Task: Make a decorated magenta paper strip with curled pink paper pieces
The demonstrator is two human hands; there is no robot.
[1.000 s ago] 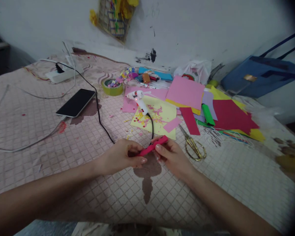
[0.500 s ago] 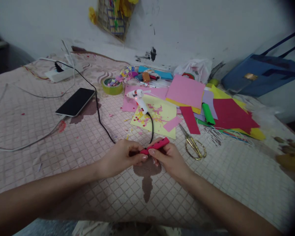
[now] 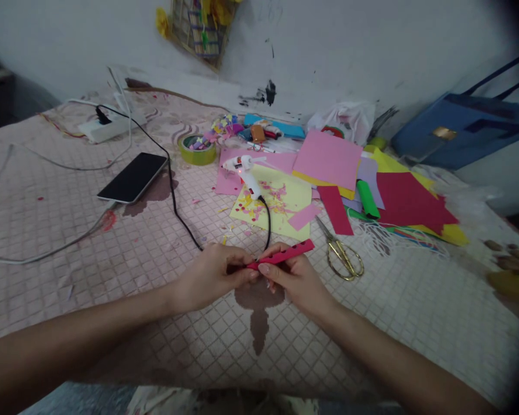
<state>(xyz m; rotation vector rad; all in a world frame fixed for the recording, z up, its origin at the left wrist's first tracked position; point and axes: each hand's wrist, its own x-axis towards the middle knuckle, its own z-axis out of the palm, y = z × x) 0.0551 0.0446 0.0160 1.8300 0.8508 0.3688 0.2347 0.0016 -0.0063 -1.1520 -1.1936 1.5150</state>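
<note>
A red strip with dark spots (image 3: 292,252) is held between both hands near the middle of the table. My left hand (image 3: 218,271) pinches its left end between thumb and fingers. My right hand (image 3: 296,276) grips it just beside, thumb in front and fingers behind, and the strip sticks out past it to the upper right. Gold-handled scissors (image 3: 345,259) lie to the right of my right hand. Beyond the hands, a white glue gun (image 3: 251,181) with a small red light rests on a pale yellow sheet (image 3: 300,225) strewn with paper scraps.
A phone (image 3: 133,177) on a cable, a power strip (image 3: 108,129) and a roll of green tape (image 3: 198,155) are at the left and back. Coloured sheets (image 3: 409,199) and white strings (image 3: 389,241) lie at the right. A black cord (image 3: 173,196) runs towards my left hand.
The red strip now reaches farther to the right beyond my right hand and looks narrower. Both hands have hardly moved.
</note>
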